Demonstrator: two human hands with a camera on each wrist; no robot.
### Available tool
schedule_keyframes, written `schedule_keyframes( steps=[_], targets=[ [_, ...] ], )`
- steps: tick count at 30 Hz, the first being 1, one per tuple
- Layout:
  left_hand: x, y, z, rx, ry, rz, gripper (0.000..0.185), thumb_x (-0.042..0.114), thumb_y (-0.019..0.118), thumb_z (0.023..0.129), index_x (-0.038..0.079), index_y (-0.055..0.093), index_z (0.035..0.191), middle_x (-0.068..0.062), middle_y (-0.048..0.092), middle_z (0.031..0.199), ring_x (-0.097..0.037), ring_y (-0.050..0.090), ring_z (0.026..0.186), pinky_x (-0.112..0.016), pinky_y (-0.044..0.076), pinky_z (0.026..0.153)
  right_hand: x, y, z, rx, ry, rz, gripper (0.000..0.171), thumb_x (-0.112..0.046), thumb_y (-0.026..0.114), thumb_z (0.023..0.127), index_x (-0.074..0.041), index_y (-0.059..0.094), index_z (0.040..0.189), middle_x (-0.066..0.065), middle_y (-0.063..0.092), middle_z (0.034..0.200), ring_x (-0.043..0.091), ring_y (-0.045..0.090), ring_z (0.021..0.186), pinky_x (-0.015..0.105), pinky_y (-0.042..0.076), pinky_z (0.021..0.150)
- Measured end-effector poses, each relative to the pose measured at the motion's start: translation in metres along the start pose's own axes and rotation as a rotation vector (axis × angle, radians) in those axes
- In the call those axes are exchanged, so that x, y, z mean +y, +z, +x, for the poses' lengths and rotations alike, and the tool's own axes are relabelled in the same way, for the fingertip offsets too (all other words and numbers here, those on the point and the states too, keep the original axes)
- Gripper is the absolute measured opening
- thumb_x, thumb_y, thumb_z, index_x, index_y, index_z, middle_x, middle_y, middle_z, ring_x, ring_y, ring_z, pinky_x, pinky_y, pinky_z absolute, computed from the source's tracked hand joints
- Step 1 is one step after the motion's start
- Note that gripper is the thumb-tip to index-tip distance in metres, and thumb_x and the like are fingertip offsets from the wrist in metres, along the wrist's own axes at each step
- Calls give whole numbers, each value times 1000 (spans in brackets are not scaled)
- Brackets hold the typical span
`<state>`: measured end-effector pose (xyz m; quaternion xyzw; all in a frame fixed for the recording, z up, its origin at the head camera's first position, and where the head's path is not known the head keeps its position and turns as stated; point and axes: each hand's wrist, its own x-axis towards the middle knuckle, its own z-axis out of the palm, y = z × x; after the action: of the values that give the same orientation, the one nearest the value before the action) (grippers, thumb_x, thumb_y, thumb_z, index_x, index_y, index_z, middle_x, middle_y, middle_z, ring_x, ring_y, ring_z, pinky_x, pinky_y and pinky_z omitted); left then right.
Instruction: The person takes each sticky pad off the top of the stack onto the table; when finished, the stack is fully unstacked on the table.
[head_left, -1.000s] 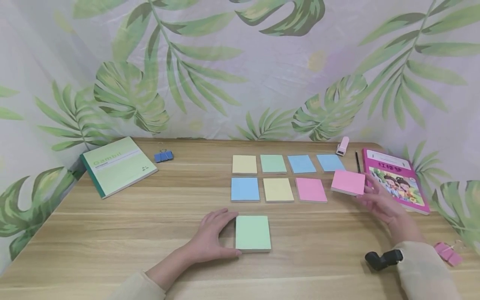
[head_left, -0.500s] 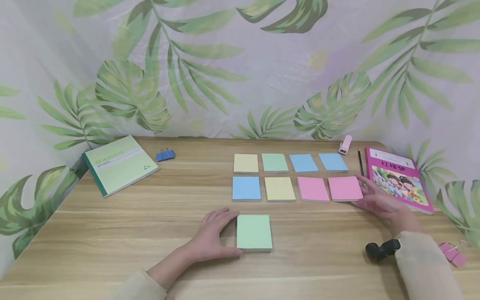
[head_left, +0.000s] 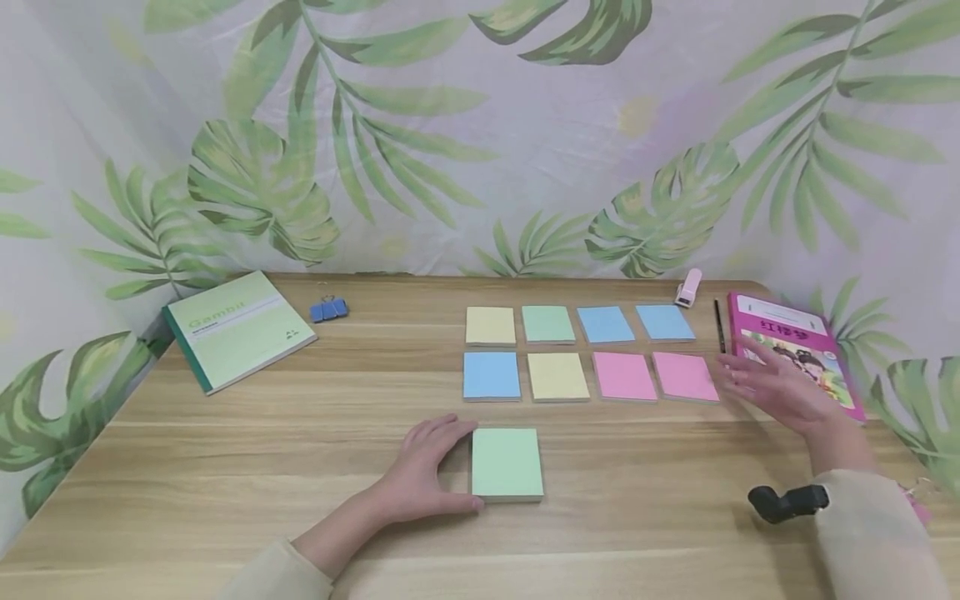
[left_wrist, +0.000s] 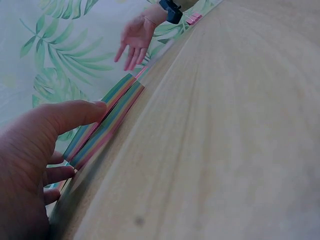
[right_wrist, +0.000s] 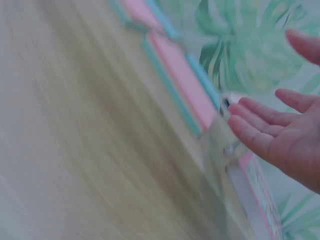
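Your left hand lies on the wooden table with fingers loosely spread, fingertips and thumb touching the left edge of the green sticky-note pad, which sits alone in front of the two rows; nothing is pinched. Your right hand hovers with fingers straight and apart, holding nothing, just right of the far-right pink pad and over the near edge of the pink picture book. Against the frame one second back: that pink pad was then tilted in your right hand above the table; it now lies flat as the fourth pad of the near row, and the hand has let go and drawn off to the right. The left hand and green pad have not shifted. Count of pads: nine in all, being three blue, two yellow, two green, two pink; four in the far row, four in the near row, one single. Other stock: one green notebook at far left, one blue binder clip, one small pink stapler, one dark pencil beside the book, one pink clip behind your right sleeve.
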<state>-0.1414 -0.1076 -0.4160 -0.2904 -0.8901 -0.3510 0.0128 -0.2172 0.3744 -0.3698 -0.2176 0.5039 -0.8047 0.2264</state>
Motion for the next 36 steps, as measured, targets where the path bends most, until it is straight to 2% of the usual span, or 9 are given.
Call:
schedule_keyframes(
  steps=[2, 4, 8, 11, 17, 21, 26, 29, 36],
  targets=[
    [0, 0, -1, 2, 1, 1, 87, 49, 72, 58, 9, 40, 128, -4, 42, 127, -25, 24, 122, -46, 7, 98, 2, 9, 6, -93, -39, 53, 54, 15, 17, 88, -13, 21, 134, 15, 40, 126, 30, 38, 115, 39, 29, 93],
    [0, -1, -1, 3, -1, 0, 87, 48, 72, 58, 9, 40, 128, -4, 42, 126, -25, 24, 122, -46, 7, 98, 6, 24, 15, -174, -64, 64, 56, 16, 15, 87, -10, 17, 137, 19, 34, 130, 34, 32, 117, 42, 24, 95],
    [0, 0, -1, 3, -8, 5, 87, 49, 72, 58, 10, 40, 128, -3, 42, 127, -23, 24, 122, -46, 7, 98, 23, 65, 34, -183, -64, -106, 60, 18, 25, 85, -7, 11, 138, 21, 28, 132, 34, 32, 117, 41, 25, 94],
    [0, 0, -1, 3, -13, 2, 87, 49, 72, 58, 9, 39, 128, -3, 42, 127, -23, 23, 122, -45, 6, 98, 40, 99, 46, -176, -26, -243, 64, 18, 33, 83, -6, 9, 138, 24, 26, 132, 35, 32, 117, 44, 27, 93],
    [0, 0, -1, 6, -15, -3, 87, 48, 72, 58, 9, 39, 128, -4, 42, 127, -24, 23, 122, -45, 6, 99, 79, 146, 67, -226, 45, -335, 69, 10, 47, 81, 1, 6, 136, 34, 19, 130, 46, 23, 116, 51, 28, 91],
    [0, 0, -2, 11, -18, -1, 87, 49, 72, 57, 10, 40, 128, -3, 43, 127, -24, 24, 122, -46, 7, 98, 100, 162, 77, -201, 95, -431, 76, 2, 57, 78, 3, 7, 135, 33, 21, 129, 44, 25, 116, 49, 28, 92],
    [0, 1, -1, 8, -12, -2, 87, 49, 72, 57, 10, 40, 128, -1, 43, 126, -24, 25, 122, -46, 7, 98, 118, 175, 77, -97, 148, -694, 81, -12, 68, 73, -5, 18, 135, 17, 32, 129, 30, 34, 113, 43, 31, 90],
    [0, 2, -1, 3, -16, -7, 87, 50, 72, 58, 10, 40, 128, -1, 43, 127, -23, 24, 122, -46, 6, 98, 126, 180, 75, -39, 174, -835, 85, -23, 74, 67, -10, 24, 134, 7, 36, 125, 22, 35, 110, 39, 32, 90],
    [0, 1, 0, 3, -17, -7, 87, 50, 72, 58, 11, 40, 128, -2, 43, 127, -23, 24, 122, -46, 6, 98, 132, 189, 72, 6, 144, -1033, 94, -35, 77, 60, -8, 26, 133, 1, 32, 126, 17, 28, 112, 41, 27, 94]
  ],
)
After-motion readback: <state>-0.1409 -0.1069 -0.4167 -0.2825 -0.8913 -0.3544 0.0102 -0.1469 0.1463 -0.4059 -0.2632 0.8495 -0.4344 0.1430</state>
